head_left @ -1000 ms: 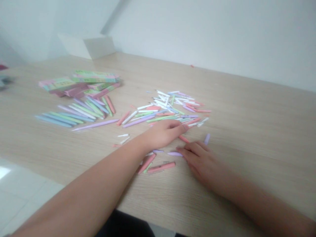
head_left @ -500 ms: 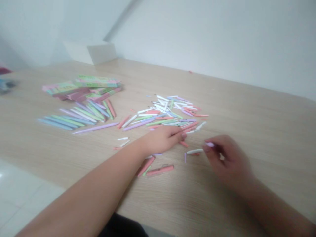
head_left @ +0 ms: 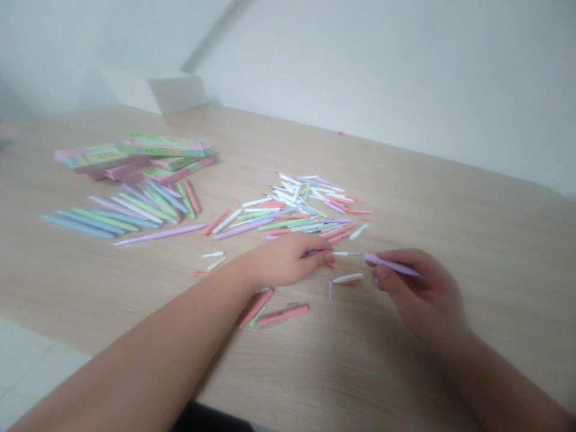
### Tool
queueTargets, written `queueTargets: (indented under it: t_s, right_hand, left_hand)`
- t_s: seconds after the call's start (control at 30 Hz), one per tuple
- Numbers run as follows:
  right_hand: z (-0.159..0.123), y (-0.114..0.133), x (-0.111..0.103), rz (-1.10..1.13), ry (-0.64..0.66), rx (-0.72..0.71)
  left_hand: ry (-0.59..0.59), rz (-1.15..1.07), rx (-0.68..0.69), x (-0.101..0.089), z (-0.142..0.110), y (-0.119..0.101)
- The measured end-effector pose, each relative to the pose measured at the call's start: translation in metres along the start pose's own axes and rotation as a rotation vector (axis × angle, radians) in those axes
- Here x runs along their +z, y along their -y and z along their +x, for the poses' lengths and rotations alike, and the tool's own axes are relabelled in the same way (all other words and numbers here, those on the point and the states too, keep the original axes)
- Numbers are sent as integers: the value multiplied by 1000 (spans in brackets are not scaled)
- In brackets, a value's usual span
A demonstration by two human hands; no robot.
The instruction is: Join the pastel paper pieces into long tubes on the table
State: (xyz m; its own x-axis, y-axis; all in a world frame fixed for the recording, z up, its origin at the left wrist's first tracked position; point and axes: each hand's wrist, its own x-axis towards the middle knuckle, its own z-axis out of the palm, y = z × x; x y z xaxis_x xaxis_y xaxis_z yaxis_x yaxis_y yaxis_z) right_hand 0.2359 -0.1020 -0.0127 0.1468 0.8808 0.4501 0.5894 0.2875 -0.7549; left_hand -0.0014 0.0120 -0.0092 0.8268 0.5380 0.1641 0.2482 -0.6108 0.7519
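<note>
From a spot in the room, taking twelve o'clock as straight ahead of the seated person, the two hands work close together at the middle of a wood-grain table (head_left: 477, 252). The right hand (head_left: 420, 294) pinches a lilac pen barrel (head_left: 389, 264) between thumb and fingertips, with the other fingers curled beneath. The left hand (head_left: 288, 260) has its fingers pressed together around a slim white stem (head_left: 346, 254), a thin lilac end showing by the fingertips. The stem's far end meets the mouth of the barrel, though I cannot tell whether it has gone in.

Both pieces look like light, hollow plastic, stiff along their length but thin enough that a sideways bend might crack them. Smooth and round, they would slip or roll easily, so the surest hold seems close to where they meet.

A loose white pen piece (head_left: 347, 278) lies just below the pair, and coral pink barrels (head_left: 283, 314) sit at six o'clock from the left hand. A heap of pastel pen parts (head_left: 306, 207) lies at twelve, a fanned row of pen barrels (head_left: 121, 219) at ten, and printed pastel boxes (head_left: 135, 157) beyond them.
</note>
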Motion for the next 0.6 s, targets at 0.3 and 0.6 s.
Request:
queueTargets:
  t_s: [0.3, 0.6]
  right_hand:
    - [-1, 0, -2, -75, 58, -80]
    - [1, -9, -2, -172, 129, -86]
  left_hand:
    - [12, 74, 7, 1, 0, 3]
    - [8, 106, 18, 2, 0, 4]
